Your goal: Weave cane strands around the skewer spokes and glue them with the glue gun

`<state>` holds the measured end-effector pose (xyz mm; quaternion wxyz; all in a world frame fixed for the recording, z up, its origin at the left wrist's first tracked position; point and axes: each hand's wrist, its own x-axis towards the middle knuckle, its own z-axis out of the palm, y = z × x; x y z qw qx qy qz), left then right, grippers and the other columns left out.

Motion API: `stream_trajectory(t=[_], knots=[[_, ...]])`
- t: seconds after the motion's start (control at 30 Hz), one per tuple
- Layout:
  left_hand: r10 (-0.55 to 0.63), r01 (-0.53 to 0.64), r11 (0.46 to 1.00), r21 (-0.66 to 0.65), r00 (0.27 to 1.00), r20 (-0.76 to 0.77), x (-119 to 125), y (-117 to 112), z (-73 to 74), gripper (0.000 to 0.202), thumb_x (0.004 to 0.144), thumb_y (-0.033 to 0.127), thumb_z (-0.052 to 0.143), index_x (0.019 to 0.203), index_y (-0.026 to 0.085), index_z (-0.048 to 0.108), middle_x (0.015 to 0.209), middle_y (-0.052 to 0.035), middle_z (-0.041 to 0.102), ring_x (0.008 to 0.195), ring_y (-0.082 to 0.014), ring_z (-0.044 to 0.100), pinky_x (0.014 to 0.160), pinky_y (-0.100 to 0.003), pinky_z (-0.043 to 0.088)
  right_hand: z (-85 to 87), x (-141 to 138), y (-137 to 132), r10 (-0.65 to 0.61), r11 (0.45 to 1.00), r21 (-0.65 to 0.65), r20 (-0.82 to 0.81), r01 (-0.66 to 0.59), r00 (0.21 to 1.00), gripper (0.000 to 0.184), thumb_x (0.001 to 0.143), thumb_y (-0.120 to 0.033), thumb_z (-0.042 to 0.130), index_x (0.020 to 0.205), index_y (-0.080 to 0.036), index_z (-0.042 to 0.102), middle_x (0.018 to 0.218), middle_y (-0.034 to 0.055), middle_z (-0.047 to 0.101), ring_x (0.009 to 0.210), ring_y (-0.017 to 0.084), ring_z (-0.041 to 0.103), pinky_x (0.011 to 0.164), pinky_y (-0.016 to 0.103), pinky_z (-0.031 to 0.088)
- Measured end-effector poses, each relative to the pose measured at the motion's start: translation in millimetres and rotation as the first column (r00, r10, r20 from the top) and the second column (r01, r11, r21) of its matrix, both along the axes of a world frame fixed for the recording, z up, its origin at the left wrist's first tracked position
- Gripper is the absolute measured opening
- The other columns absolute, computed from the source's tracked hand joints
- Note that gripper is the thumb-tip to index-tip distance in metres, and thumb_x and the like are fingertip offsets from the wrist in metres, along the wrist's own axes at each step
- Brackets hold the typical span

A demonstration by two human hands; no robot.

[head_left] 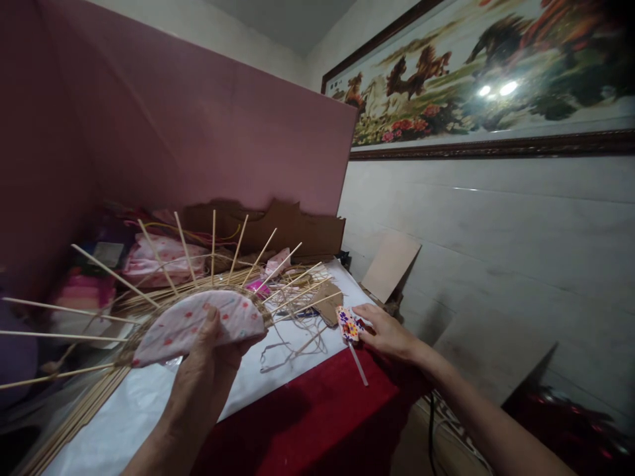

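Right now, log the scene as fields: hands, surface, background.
left hand: holds spotted half-disc, thumb on top
sticks: fan out from its curved edge
right hand: at flower-patterned tool; grip unclear
clear rod: sticks out of the tool
surface: white sheet, red cloth
background: brown cardboard, framed horse picture

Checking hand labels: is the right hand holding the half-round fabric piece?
No, the left hand holds the half-round fabric piece, while the right hand is at the flower-patterned tool.
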<state>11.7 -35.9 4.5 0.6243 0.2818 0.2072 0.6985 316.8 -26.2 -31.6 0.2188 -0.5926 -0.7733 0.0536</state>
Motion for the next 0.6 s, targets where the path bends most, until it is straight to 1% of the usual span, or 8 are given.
stream_trajectory(t=[0.07,0.1,0.13,0.2,0.3,0.47,0.53,0.6], knots=[[0.002,-0.002,1.0,-0.002,1.0,0.001,-1,1,-0.6,0.015,0.075,0.024,0.063,0.087,0.017,0.061,0.083,-0.0038,0.066,0.073,-0.0193,0.064,0.063,-0.039,0.058,6.0,-13,-3,0.03,0.992,0.118,0.021,-0.032,0.999,0.032,0.076,-0.015,0.053,0.107,-0.018,0.06,0.107,0.0084,0.059,0.101,0.021,0.051,0.088,0.031,0.036],[0.004,-0.004,1.0,0.0,1.0,0.002,-1,1,-0.6,0.014,0.075,0.024,0.063,0.088,0.017,0.061,0.083,-0.0039,0.066,0.073,-0.0194,0.064,0.063,-0.039,0.058,9.3,-21,-4,0.034,0.987,0.154,0.041,-0.04,0.999,0.023,0.078,-0.018,0.052,0.099,-0.019,0.062,0.103,0.0072,0.061,0.099,0.021,0.052,0.087,0.031,0.036],[0.006,-0.006,1.0,0.004,1.0,0.002,-2,1,-0.4,0.014,0.075,0.024,0.062,0.088,0.017,0.062,0.083,-0.0041,0.066,0.073,-0.0196,0.064,0.064,-0.04,0.058,12.7,-28,-3,0.02,0.985,0.172,0.067,-0.032,0.998,0.015,0.08,-0.02,0.052,0.089,-0.019,0.064,0.095,0.0059,0.063,0.095,0.02,0.053,0.084,0.031,0.037],[0.01,-0.01,1.0,0.012,1.0,0.005,-2,0,0.5,0.014,0.076,0.024,0.062,0.087,0.017,0.062,0.083,-0.0044,0.067,0.072,-0.0201,0.064,0.064,-0.041,0.058,19.2,-40,5,-0.052,0.984,0.177,0.141,0.026,0.989,0.012,0.082,-0.024,0.052,0.079,-0.02,0.063,0.086,0.0042,0.064,0.088,0.019,0.055,0.079,0.03,0.037],[0.024,-0.024,1.0,0.02,1.0,0.013,-1,0,1.7,0.012,0.074,0.023,0.064,0.084,0.017,0.063,0.082,-0.0037,0.067,0.069,-0.0193,0.064,0.061,-0.039,0.058,27.4,-48,33,-0.173,0.98,0.137,0.237,0.144,0.956,0.018,0.087,-0.026,0.046,0.084,-0.02,0.063,0.091,0.0049,0.066,0.089,0.018,0.057,0.078,0.028,0.037],[0.032,-0.032,0.999,-0.012,0.999,0.022,-4,4,-0.2,0.012,0.073,0.024,0.064,0.083,0.018,0.062,0.077,-0.0018,0.067,0.067,-0.0178,0.064,0.06,-0.037,0.058,32.8,-44,99,-0.223,0.974,0.047,0.33,0.22,0.917,0.021,0.088,-0.027,0.046,0.085,-0.019,0.065,0.094,0.0077,0.065,0.093,0.022,0.058,0.078,0.032,0.042],[0.043,-0.043,0.998,-0.037,0.999,0.019,-6,6,-2.2,0.013,0.073,0.025,0.064,0.085,0.019,0.062,0.081,-0.0019,0.067,0.068,-0.0181,0.064,0.059,-0.036,0.058,32.2,-40,123,-0.247,0.965,0.011,0.364,0.262,0.898,0.019,0.089,-0.029,0.048,0.098,-0.018,0.062,0.104,0.007,0.061,0.095,0.02,0.057,0.081,0.035,0.045],[0.063,-0.062,0.996,-0.056,0.998,0.016,-8,9,-4.3,0.015,0.074,0.024,0.062,0.088,0.019,0.062,0.085,-0.0023,0.067,0.07,-0.0186,0.064,0.057,-0.037,0.058,31.4,-35,144,-0.268,0.953,-0.024,0.392,0.301,0.88,0.025,0.088,-0.03,0.051,0.11,-0.019,0.055,0.113,0.0068,0.056,0.096,0.019,0.057,0.081,0.037,0.048]])
